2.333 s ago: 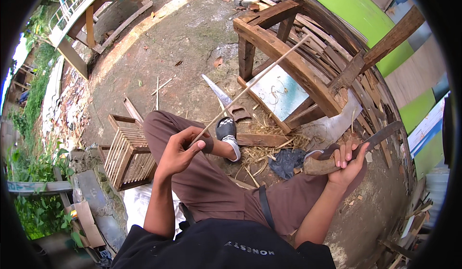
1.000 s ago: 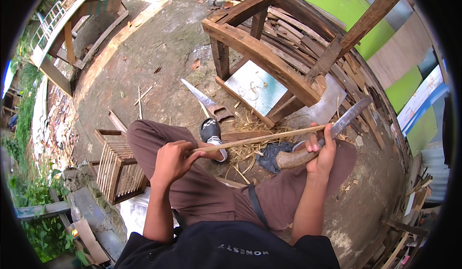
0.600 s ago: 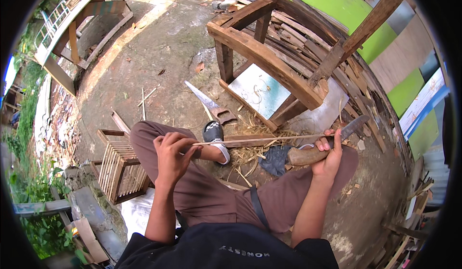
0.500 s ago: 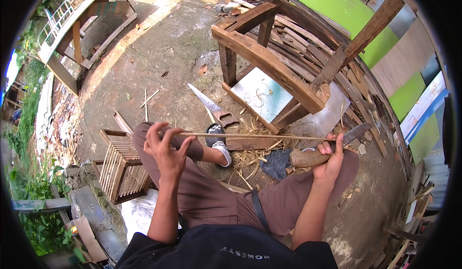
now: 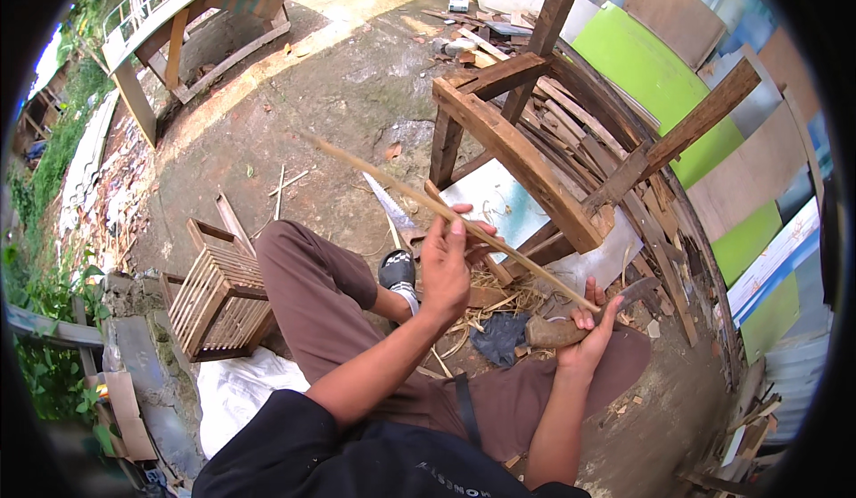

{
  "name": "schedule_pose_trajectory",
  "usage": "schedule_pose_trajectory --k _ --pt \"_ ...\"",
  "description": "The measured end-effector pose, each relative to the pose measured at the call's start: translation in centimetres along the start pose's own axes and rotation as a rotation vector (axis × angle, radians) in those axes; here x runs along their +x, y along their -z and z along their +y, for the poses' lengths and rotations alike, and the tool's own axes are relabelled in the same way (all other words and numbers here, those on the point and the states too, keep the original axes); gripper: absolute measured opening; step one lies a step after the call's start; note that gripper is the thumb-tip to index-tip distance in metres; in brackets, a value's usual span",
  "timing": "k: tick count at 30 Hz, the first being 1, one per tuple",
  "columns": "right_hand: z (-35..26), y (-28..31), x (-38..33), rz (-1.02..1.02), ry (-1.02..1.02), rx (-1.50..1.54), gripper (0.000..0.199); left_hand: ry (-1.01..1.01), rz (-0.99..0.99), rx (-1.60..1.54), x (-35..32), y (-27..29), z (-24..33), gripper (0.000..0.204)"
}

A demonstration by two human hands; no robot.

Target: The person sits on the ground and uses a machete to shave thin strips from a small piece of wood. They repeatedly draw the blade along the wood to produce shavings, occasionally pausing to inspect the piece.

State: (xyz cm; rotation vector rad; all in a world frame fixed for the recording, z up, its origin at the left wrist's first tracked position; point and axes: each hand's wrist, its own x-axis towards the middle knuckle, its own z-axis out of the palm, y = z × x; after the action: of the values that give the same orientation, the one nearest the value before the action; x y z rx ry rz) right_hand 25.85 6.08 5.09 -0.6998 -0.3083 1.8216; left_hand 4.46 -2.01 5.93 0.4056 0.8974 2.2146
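Observation:
A long, thin bamboo-like strip (image 5: 383,180) slants from the upper left down to my right hand. Near its middle, my left hand (image 5: 448,266) pinches it between thumb and fingers. My right hand (image 5: 588,330) grips a knife (image 5: 553,331) with a thick wooden handle and a curved blade that points up to the right. The strip's lower end meets my right fingers near the base of the blade. Both hands are over my lap and right thigh. Pale shavings (image 5: 464,320) lie beneath them on the ground, beside a dark plastic bag (image 5: 499,337).
A wooden frame with legs (image 5: 517,155) stands ahead, with scrap boards piled behind it. A handsaw (image 5: 390,208) lies on the ground, partly behind the strip. On my left are a slatted wooden box (image 5: 218,306) and a white sack (image 5: 245,391). A table (image 5: 192,3) stands far left.
My left hand has moved right along the strip, closer to my right hand. The strip has tilted from nearly level to a steep slant, its free end up and away. The view has shifted slightly.

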Motion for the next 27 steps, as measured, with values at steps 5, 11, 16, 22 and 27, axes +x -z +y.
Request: schedule_pose_trajectory --k 5,11,16,22,27 --pt "-0.5 -0.1 -0.7 0.025 0.263 -0.202 0.040 -0.135 0.046 0.227 3.5 0.7 6.8 0.032" --pt "1.4 -2.4 -2.5 -0.293 0.380 -0.469 0.020 0.136 -0.120 0.314 0.4 0.5 8.3 0.033" --pt "3.1 -9.4 -4.1 -0.360 0.175 -0.582 0.029 0.332 -0.246 0.296 -1.7 -0.2 7.8 0.037" --pt "4.0 -13.9 -3.2 -0.339 0.111 -0.762 0.035 0.408 -0.416 0.391 -2.8 -0.6 7.1 0.030" --pt "3.8 -13.1 -2.4 -0.233 0.162 -0.716 0.024 0.616 -0.559 0.432 -4.3 0.2 7.4 0.027"
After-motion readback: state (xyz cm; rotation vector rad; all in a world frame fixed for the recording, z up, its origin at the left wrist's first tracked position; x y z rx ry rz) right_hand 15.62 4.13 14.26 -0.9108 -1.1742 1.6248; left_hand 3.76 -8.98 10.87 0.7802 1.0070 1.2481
